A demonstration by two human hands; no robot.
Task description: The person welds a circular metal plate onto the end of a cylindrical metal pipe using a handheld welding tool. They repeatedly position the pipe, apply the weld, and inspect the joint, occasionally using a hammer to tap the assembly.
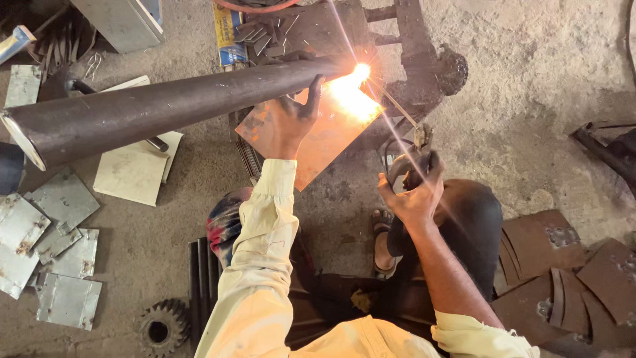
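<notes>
Head view is showing the left hand (286, 122) bracing the steel pipe (165, 106), fingers curling up against its underside near the glowing end. The pipe's long axis is running left from the arc (361, 71), while the right hand (412, 195), fingers closed on the electrode holder (412, 156), is reaching in from lower right

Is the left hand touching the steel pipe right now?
Touching. The head view shows the left hand on the square metal plate, its fingers reaching up against the underside of the steel pipe.
</notes>
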